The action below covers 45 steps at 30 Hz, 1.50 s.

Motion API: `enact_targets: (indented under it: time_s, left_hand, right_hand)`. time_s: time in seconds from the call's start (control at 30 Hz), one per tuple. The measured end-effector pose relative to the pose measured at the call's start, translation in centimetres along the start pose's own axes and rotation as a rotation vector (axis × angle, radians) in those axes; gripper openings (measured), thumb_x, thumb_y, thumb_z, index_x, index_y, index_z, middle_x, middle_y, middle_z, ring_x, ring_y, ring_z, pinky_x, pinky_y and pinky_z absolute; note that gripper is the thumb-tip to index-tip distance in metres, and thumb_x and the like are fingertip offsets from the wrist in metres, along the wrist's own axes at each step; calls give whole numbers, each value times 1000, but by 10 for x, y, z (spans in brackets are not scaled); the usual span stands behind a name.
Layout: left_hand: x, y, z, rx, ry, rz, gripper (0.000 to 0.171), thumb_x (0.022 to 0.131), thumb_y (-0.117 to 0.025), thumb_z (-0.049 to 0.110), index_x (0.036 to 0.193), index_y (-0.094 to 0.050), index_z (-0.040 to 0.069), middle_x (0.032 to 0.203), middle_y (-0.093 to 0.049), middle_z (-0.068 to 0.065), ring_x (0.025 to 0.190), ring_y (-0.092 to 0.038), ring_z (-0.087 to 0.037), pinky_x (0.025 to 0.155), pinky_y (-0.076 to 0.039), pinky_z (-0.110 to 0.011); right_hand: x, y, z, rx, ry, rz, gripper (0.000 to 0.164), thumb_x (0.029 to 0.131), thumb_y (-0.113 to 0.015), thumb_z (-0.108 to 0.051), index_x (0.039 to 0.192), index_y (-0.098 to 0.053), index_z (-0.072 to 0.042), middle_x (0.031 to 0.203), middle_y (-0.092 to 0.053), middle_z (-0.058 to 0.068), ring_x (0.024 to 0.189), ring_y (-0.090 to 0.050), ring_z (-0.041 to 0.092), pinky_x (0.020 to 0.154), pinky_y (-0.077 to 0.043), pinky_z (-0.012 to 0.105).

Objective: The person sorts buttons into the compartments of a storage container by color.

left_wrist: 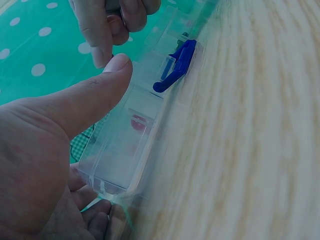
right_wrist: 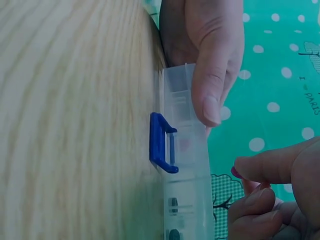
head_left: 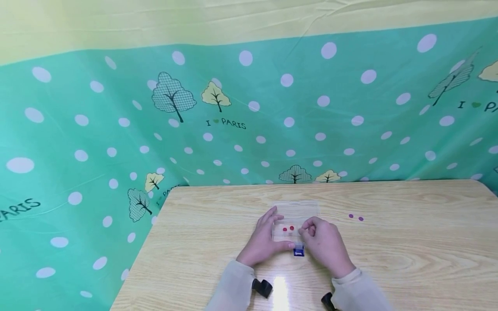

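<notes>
A clear plastic compartment box point(head_left: 283, 236) with a blue latch point(head_left: 298, 251) lies on the table, its transparent lid point(head_left: 296, 210) folded back. My left hand point(head_left: 265, 237) grips the box at its left end, thumb along the front side and fingers toward the back. Two red discs point(head_left: 292, 228) show within the box. Over its right part, my right hand point(head_left: 324, 242) pinches a small magenta disc point(right_wrist: 235, 172) between thumb and fingers. Dark green pieces point(right_wrist: 173, 205) appear through the box wall in the right wrist view.
Two purple discs point(head_left: 361, 219) lie on the wooden table point(head_left: 408, 259), to the right of the box. A green dotted cloth point(head_left: 233, 86) with tree prints hangs behind the table. Black wrist bands point(head_left: 262, 288) sit at both sleeves.
</notes>
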<state>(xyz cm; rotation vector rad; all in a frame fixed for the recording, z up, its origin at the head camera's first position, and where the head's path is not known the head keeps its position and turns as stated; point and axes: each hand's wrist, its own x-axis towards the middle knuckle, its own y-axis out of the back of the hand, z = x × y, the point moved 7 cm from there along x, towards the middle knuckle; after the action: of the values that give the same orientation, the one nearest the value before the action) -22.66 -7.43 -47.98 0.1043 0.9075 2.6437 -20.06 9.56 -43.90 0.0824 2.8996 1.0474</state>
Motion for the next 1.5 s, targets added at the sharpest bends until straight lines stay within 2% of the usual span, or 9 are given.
enact_targets:
  time_s: [0.53, 1.5]
  left_hand:
    - [1, 0, 1, -16, -13, -8, 83, 76, -86, 44, 145, -50, 15, 167, -19, 1, 152, -15, -30, 118, -25, -59]
    - [1, 1, 4, -10, -21, 0, 83, 75, -88, 42, 143, -51, 13, 167, -19, 0, 152, -16, -29, 119, -26, -56]
  right_hand:
    - [-3, -12, -8, -3, 59, -9, 8, 90, -75, -13, 86, -69, -8, 64, -52, -1, 57, -46, 14, 50, -36, 26]
    - [1, -17, -8, -77, 99, -18, 9, 89, -74, -11, 83, -68, -8, 62, -53, -2, 56, -48, 13, 50, -39, 26]
